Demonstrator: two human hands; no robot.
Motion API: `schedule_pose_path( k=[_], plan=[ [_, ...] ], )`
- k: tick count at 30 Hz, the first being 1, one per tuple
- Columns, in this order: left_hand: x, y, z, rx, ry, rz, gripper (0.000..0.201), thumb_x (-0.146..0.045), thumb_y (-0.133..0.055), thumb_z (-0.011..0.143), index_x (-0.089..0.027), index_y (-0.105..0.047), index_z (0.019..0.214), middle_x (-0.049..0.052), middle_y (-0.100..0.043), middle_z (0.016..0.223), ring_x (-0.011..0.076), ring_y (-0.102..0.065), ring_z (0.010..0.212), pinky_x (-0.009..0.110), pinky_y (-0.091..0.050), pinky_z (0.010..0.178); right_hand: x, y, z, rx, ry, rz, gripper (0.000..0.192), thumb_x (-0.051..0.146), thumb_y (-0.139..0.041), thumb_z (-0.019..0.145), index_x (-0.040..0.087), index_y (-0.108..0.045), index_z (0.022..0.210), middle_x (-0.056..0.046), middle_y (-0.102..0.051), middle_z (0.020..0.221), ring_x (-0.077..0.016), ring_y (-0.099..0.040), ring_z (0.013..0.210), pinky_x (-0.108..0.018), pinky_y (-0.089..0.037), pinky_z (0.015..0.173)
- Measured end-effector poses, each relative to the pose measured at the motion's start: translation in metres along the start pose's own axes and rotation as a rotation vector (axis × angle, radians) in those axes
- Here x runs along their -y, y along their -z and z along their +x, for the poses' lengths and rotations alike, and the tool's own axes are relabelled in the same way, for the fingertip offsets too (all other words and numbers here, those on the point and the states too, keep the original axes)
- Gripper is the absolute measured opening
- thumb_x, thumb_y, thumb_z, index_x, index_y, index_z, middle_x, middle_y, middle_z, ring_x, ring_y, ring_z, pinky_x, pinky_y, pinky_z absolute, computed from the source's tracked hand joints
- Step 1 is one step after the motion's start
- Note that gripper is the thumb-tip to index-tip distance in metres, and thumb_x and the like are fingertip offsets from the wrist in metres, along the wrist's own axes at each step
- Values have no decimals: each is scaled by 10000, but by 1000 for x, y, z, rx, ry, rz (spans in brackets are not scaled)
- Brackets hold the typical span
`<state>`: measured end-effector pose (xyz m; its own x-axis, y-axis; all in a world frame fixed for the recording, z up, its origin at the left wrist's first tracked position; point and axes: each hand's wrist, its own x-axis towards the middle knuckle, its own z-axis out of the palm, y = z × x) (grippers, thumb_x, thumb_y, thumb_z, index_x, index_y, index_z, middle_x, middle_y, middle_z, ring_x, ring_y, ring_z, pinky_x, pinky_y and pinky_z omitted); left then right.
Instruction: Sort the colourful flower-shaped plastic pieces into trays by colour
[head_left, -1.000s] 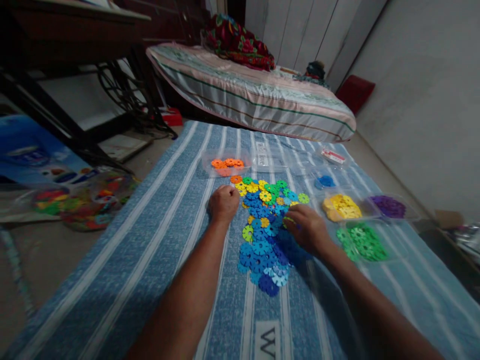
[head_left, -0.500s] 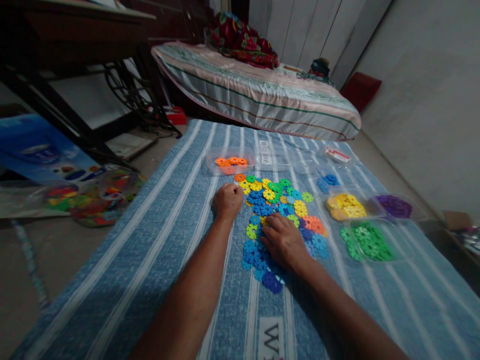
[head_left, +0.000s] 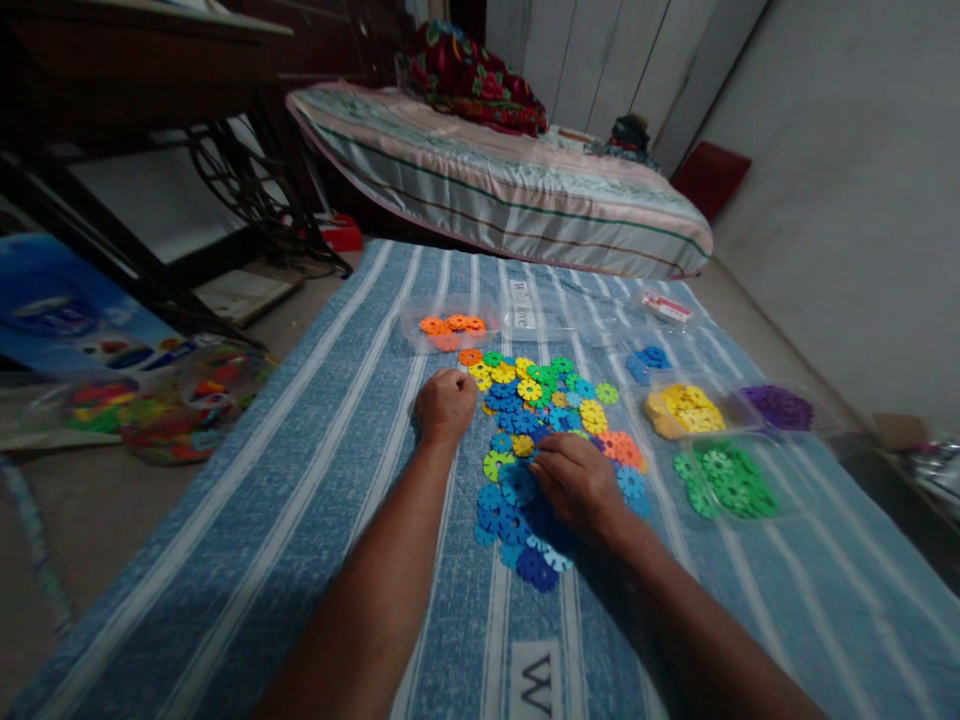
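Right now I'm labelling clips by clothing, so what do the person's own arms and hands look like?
Both forearms are bare as far as the frame shows: no sleeves, gloves, watch or bracelets. The left hand and right hand show no rings that I can make out in this dim light.

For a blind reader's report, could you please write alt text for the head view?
A person's right hand rests on a pile of colourful flower-shaped discs on a blue striped mat, the left hand fisted beside it. Clear trays nearby hold sorted discs.

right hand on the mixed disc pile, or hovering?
Touching. The head view shows the right hand lying palm down on the blue discs of the mixed disc pile, covering several, no gap visible.
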<state>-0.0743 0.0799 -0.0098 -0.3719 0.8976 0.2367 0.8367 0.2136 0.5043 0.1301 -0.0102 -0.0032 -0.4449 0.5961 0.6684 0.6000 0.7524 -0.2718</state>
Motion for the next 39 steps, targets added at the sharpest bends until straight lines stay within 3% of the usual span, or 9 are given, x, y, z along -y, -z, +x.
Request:
schedule_pose_path(
  k=[5, 9, 12, 14, 17, 21, 25, 31, 39],
  plan=[
    [1, 0, 1, 6, 5, 4, 246, -282, -496, 854, -225, -729, 801, 47, -731, 934, 182, -636, 812, 262, -378, 641, -52, 35, 23, 5, -60, -110, 237, 265, -514, 949, 208, -676, 785, -80, -700, 844, -184, -642, 809, -316, -527, 741],
    [2, -1, 2, 0, 7, 9, 259, -288, -484, 861, -224, -730, 807, 49, -733, 945, 178, -634, 802, 264, -376, 638, -116, 79, 52, -124, -234, -405, 265, 320, -526, 927, 197, -677, 747, -83, -687, 804, -207, -623, 796, -333, -496, 742],
    [1, -1, 2, -3, 10, 12, 266, -289, -477, 859, -225, -728, 802, 50, -735, 939, 181, -633, 803, 268, -377, 640, -141, 99, 60, -252, -351, -547, 235, 352, -545, 908, 185, -697, 845, -97, -692, 847, -233, -623, 831, -356, -485, 756],
    [1, -1, 1, -1, 7, 3, 266, -289, -477, 855, -224, -729, 799, 51, -736, 937, 184, -633, 808, 270, -379, 644, -136, 101, 54, -223, -350, -506, 246, 363, -536, 911, 188, -693, 838, -88, -689, 824, -217, -626, 782, -336, -484, 722],
    [0, 0, 1, 4, 11, -7, 268, -292, -477, 853, -222, -731, 802, 55, -736, 944, 185, -634, 810, 270, -384, 648, -106, 88, 31, -68, -277, -311, 261, 352, -522, 919, 204, -676, 768, -63, -680, 759, -188, -627, 703, -306, -490, 661],
    [-1, 1, 1, 13, 9, -7, 273, -287, -471, 857, -217, -728, 798, 56, -737, 949, 183, -637, 817, 268, -388, 654, -52, 63, -6, 106, -164, -21, 179, 284, -541, 933, 202, -687, 868, -77, -702, 851, -186, -658, 776, -308, -544, 694],
    [-1, 0, 1, 14, -2, -4, 264, -279, -476, 854, -217, -726, 794, 51, -736, 940, 180, -635, 821, 262, -392, 661, -21, 50, -35, 112, -112, 1, 143, 283, -576, 912, 203, -683, 964, -103, -699, 991, -230, -665, 943, -391, -578, 818],
    [-3, 2, 1, 14, 18, 9, 267, -275, -472, 858, -206, -723, 797, 54, -733, 945, 177, -629, 800, 270, -374, 642, -16, 46, -60, 167, -142, -45, 241, 342, -623, 880, 200, -668, 1070, -150, -670, 1148, -308, -607, 1134, -521, -550, 932],
    [-4, 2, 1, 9, 17, 0, 273, -269, -468, 856, -203, -728, 801, 58, -732, 949, 178, -630, 810, 273, -376, 648, -16, 38, -67, 101, -113, -30, 188, 239, -583, 914, 219, -675, 1077, -112, -708, 1065, -264, -646, 1077, -476, -569, 921]
  ],
)
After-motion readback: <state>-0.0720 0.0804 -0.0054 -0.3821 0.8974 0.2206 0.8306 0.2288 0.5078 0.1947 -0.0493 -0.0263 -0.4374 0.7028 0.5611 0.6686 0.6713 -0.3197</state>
